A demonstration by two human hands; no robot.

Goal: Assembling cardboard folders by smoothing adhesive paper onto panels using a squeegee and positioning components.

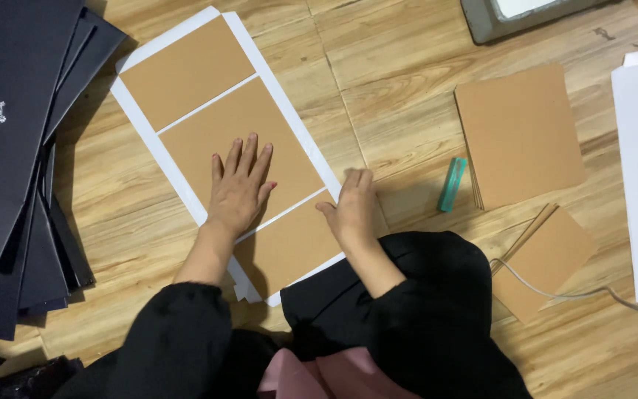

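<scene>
From the head view, the white sheet (pixel 179 181) with three brown cardboard panels lies on the wooden floor (pixel 378 89), its long axis running diagonally away toward the left. The left hand (pixel 238 188) presses flat on the middle panel (pixel 241 140), fingers spread. The right hand (pixel 352 207) sits at the sheet's right edge, fingers curled together against it.

A white sheet (pixel 142 122) bearing three brown cardboard panels (pixel 241 140) lies apparently flat on the floor.

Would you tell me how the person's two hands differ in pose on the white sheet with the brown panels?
The left hand lies flat, palm down, fingers spread, on the middle brown panel; the right hand is curled, fingers bent, at the white sheet's right edge. The left hand rests well inside the sheet; the right hand sits partly over the wooden floor. Both are bare, with black sleeves.
</scene>
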